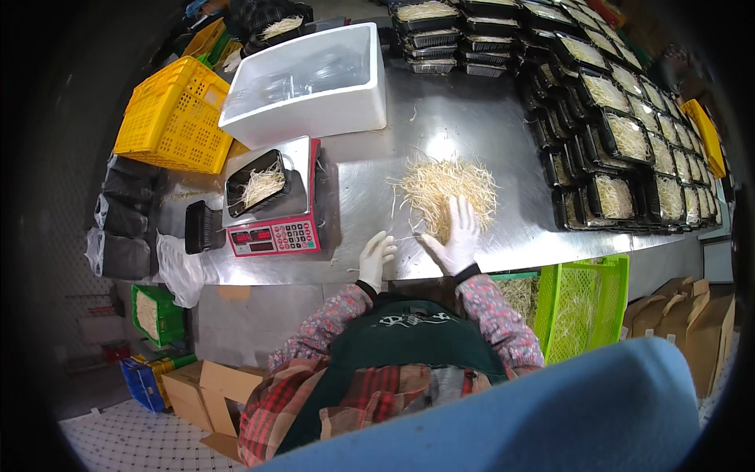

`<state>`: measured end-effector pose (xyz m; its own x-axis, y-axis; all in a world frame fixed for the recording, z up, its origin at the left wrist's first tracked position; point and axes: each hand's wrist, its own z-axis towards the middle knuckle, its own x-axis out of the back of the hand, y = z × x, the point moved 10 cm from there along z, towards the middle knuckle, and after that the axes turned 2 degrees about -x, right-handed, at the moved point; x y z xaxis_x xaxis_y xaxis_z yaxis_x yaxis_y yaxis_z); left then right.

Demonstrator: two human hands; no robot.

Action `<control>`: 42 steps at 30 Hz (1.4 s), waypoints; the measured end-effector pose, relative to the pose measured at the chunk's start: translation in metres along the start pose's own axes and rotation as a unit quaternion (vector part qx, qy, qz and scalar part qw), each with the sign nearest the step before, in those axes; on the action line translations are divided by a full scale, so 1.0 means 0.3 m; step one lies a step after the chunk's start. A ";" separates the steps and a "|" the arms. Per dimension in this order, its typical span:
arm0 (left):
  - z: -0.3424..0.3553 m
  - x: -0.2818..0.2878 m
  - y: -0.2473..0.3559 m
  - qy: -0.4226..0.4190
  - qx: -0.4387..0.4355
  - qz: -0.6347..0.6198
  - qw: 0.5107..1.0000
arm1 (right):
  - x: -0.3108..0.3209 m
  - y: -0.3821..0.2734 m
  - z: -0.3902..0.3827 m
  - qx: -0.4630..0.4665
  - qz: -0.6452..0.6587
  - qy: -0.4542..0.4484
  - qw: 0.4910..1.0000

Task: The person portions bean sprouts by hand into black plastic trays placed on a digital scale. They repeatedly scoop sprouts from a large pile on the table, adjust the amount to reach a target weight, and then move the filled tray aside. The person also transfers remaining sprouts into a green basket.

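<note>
A loose heap of bean sprouts [448, 189] lies on the steel table. My right hand [458, 242], in a white glove, rests against the near side of the heap, fingers stretched out and thumb spread to the left. My left hand [377, 259], gloved too, is at the table's front edge with its fingers apart and nothing in them. A few stray sprouts lie between my hands. To the left, a red digital scale [273, 239] carries a black plastic tray [238, 201] partly filled with sprouts [263, 186]. A bare black tray [203, 226] stands beside the scale.
Stacked packed trays [605, 141] crowd the table's right side and back. A white foam box [346, 110] with clear lids and a yellow crate [169, 114] stand at the back left. Below the front edge are a green crate [586, 307] and cardboard boxes [676, 322]. Another person works at the far left.
</note>
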<state>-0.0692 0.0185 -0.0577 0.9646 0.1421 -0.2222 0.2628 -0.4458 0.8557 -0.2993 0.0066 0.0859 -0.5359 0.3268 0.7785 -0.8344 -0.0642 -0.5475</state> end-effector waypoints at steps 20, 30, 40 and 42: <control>0.073 0.183 0.187 -0.209 -0.018 0.017 0.978 | -0.054 0.355 0.354 -0.125 -0.013 0.090 0.988; 0.191 0.144 0.138 -0.185 -0.018 0.057 0.981 | 0.039 -0.090 0.347 -0.139 0.134 -0.107 0.975; 0.105 0.114 0.417 -0.066 -0.361 0.417 0.832 | -0.250 0.082 0.213 -0.187 0.091 -0.195 0.959; 0.069 -0.029 0.412 -0.127 -0.383 0.482 0.778 | -0.432 0.003 0.162 -0.152 0.187 -0.259 0.935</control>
<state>-0.0446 -0.0560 0.0403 0.7036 -0.1545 0.6936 -0.5822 0.4343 0.6873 -0.2369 -0.0816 -0.0005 -0.8397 -0.1710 0.5154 -0.5423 0.2149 -0.8123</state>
